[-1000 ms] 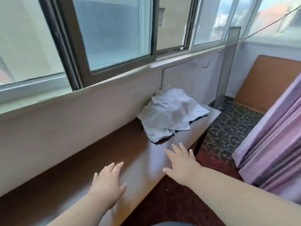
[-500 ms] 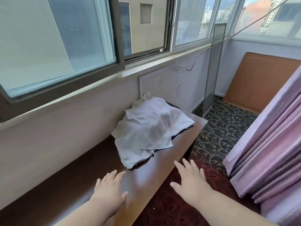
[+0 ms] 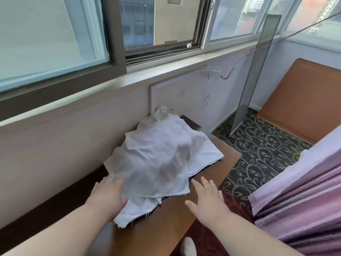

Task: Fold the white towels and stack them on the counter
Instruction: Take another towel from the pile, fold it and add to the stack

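A crumpled heap of white towels lies on the brown wooden counter under the window, draped over something dark whose edge shows beneath. My left hand reaches the heap's near-left edge with fingers straight, its fingertips at or just under the cloth. My right hand hovers flat over the counter just right of the towels' front corner, fingers spread, holding nothing.
A wall and window sill run behind the counter. A pink curtain hangs at the right. Patterned carpet lies past the counter's end, with a grey panel and a brown board leaning there.
The view has come closer to the towel heap. Both hands moved forward along the counter; the left one now reaches the cloth's edge, the right one is beside it.
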### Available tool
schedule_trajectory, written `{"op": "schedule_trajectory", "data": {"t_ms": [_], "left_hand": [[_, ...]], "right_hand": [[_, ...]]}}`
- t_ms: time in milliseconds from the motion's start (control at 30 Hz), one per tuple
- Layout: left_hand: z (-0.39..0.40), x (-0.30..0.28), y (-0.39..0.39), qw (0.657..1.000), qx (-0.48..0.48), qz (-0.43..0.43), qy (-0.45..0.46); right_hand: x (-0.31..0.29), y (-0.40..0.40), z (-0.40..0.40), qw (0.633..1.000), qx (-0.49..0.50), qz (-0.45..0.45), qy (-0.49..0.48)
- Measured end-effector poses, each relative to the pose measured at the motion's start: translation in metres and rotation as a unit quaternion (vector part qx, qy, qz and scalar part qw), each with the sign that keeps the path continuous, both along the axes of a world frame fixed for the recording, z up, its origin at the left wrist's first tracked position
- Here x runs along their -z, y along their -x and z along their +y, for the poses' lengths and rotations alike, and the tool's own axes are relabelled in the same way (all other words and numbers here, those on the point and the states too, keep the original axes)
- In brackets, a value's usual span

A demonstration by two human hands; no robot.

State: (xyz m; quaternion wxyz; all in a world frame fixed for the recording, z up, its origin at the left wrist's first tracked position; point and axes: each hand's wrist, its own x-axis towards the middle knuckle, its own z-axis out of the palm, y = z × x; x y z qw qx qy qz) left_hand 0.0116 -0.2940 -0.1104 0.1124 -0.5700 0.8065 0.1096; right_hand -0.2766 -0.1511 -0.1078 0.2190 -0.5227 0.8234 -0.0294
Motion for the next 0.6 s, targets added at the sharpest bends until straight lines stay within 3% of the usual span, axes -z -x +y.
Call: {"op": "schedule_trajectory", "data": {"t_ms": [100, 167, 333, 500, 600], "left_hand": [[-0.027, -0.002, 0.018, 0.998, -0.056, 0.027, -0.012], [-0.044, -0.006, 0.029, 0.989, -0.11, 0.096, -0.032], [-0.087, -0.014, 0.073, 0.949, -0.214, 0.221, -0.068], [-0.115, -0.013, 0.113, 0.862, -0.392, 0.317, -0.057], [-0.116, -0.009, 0.118, 0.857, -0.412, 0.305, -0.049]], "right_hand": [[0.002, 0.032, -0.057, 1.0, -0.014, -0.013, 0.002], [0.002, 0.051, -0.095, 0.999, -0.032, -0.041, 0.017], [0.015, 0.088, -0.178, 0.982, -0.036, -0.177, 0.063], [0.028, 0.101, -0.227, 0.946, 0.082, -0.303, 0.085], [0.026, 0.107, -0.237, 0.937, 0.108, -0.323, 0.082]]}}
